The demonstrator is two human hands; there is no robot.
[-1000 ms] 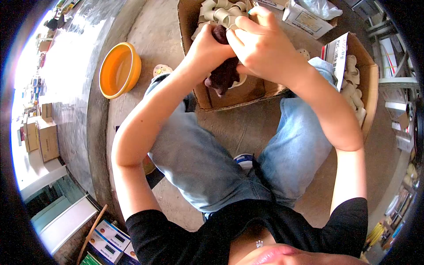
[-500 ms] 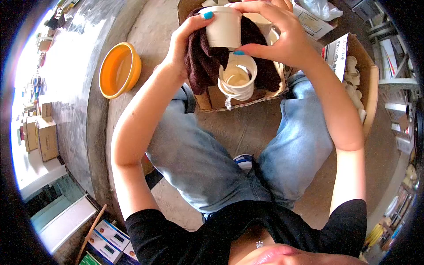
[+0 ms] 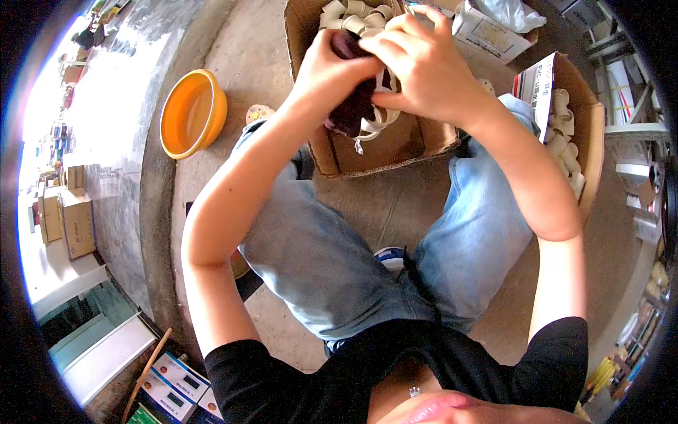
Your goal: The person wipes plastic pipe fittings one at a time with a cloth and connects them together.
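Observation:
Over the cardboard box (image 3: 409, 152), my left hand (image 3: 328, 81) is closed on a dark maroon cloth (image 3: 349, 113), which hangs below its fingers. My right hand (image 3: 427, 71) is closed beside it, thumb below and fingers curled above, around a white pipe fitting (image 3: 385, 83). Fingers and cloth hide most of that fitting. Just below the hands shows the lower rim of a white cup-like piece (image 3: 376, 129), with a twisted white strip hanging from it. Cloth and hands cover the rest of this piece.
Several cream pipe fittings (image 3: 357, 18) lie in the box's far end. Another carton (image 3: 590, 127) of fittings stands at the right. An orange basin (image 3: 219, 116) sits on the floor at the left. Behind is a white carton (image 3: 491, 32) with a plastic bag (image 3: 519, 14).
The cloth has gathered into a bunch between my hands, and the raised white fitting is now mostly hidden. My left hand has shifted inward and down. More fittings show in the box.

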